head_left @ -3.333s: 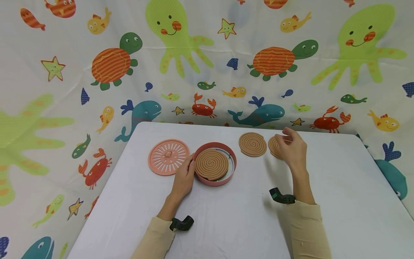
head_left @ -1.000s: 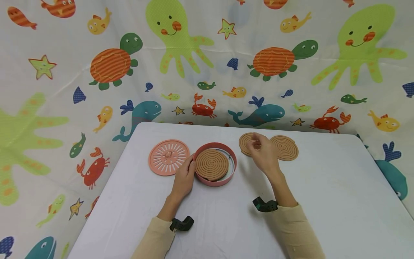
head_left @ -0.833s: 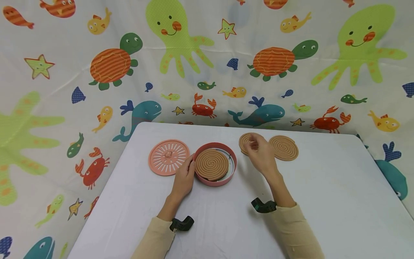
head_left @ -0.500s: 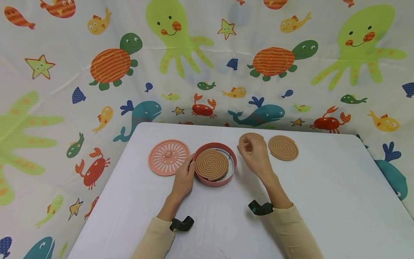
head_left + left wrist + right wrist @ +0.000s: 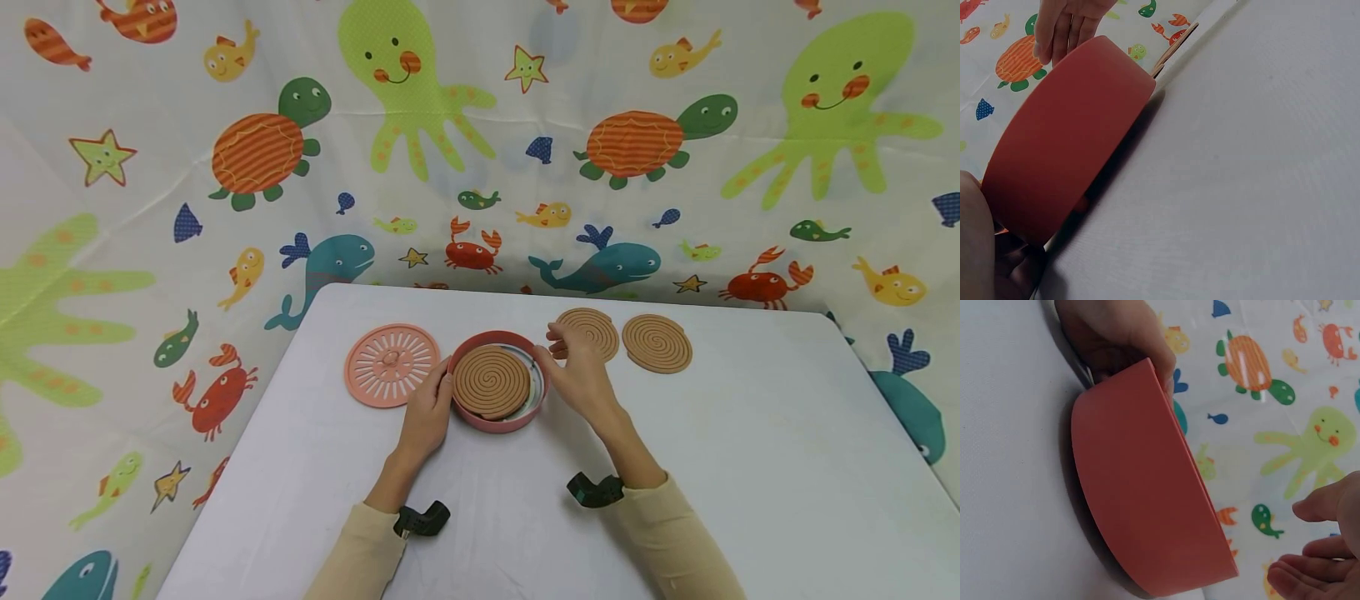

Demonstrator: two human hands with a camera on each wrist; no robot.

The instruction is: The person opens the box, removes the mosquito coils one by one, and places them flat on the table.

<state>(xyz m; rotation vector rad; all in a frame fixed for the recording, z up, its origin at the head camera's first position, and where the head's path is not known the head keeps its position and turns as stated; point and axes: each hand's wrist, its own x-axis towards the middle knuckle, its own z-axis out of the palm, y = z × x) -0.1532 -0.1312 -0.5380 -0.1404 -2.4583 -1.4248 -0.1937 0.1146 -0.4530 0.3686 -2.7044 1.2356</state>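
Note:
My left hand [image 5: 429, 410] grips the left side of a round, red mosquito coil holder [image 5: 498, 428], thumb by the rim and fingers curled at the wall. A brown spiral mosquito coil [image 5: 491, 382] lies in the holder, left of its centre, over a pale patterned bottom. At the holder's right rim hovers my right hand [image 5: 581, 375], thumb and fingers apart with nothing between them; the right wrist view shows this hand [image 5: 1322, 544] beside the red wall [image 5: 1141, 487]. The right hand partly covers another coil [image 5: 592, 327] behind it.
A slotted pink lid [image 5: 392, 367] with a small central knob lies left of the holder. Another coil [image 5: 657, 343] rests at the right back of the white table [image 5: 787, 433]. A curtain printed with sea animals [image 5: 465, 133] hangs behind the table.
My right hand has moved left from the far right coil, across the middle coil, to the holder's right rim, and its fingers have spread. The left hand has stayed on the holder.

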